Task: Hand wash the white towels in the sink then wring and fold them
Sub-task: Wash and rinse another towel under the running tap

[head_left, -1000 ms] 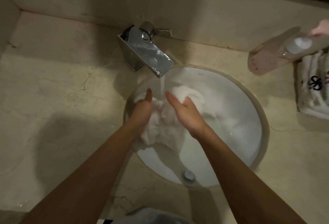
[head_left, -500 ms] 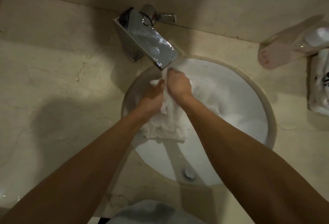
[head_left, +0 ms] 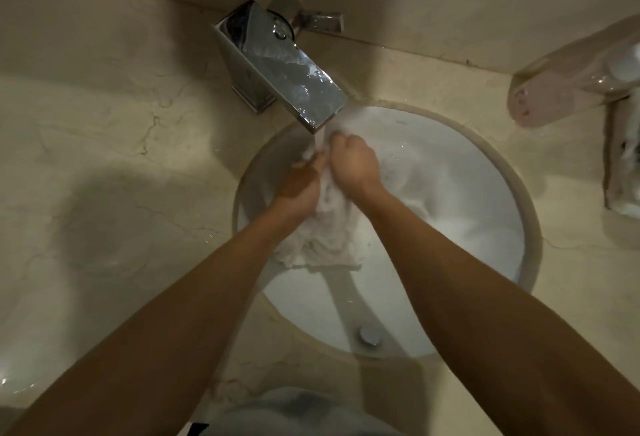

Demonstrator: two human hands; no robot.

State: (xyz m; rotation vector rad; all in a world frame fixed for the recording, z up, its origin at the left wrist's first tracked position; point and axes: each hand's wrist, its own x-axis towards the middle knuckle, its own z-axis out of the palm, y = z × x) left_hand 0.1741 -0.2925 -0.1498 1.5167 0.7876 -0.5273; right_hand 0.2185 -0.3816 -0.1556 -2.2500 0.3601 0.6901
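A: Start at the left. What's there?

B: Bare marble counter [head_left: 104, 165], then the chrome faucet [head_left: 277, 68], its spout angled out over the sink [head_left: 485, 165] with water running.

A: And the hands?

B: Both are directly under the stream. The left hand [head_left: 301, 186] is curled around the towel [head_left: 322, 231], though it is blurred and shadowed, so I can't make out the individual fingers. The right hand [head_left: 353, 165] is a fist clenched on the same bunch of cloth, touching the left.

A: Where does the towel lie from that hold?

B: It hangs toward the person, away from the faucet. Its long axis runs from the two fists down between the wrists, and the loose hem fans out over the basin, short of the drain [head_left: 370, 334].

A: Which hand is nearer the free end?

B: The left sits slightly closer to it; the right is higher, next to the spout. I'd judge this is still scrubbing. To wring, one hand would likely slide down that axis toward the hem.

A: Further right?

B: A clear bottle [head_left: 571, 89] lying on the counter, and a folded towel [head_left: 623, 158] at the frame's edge.
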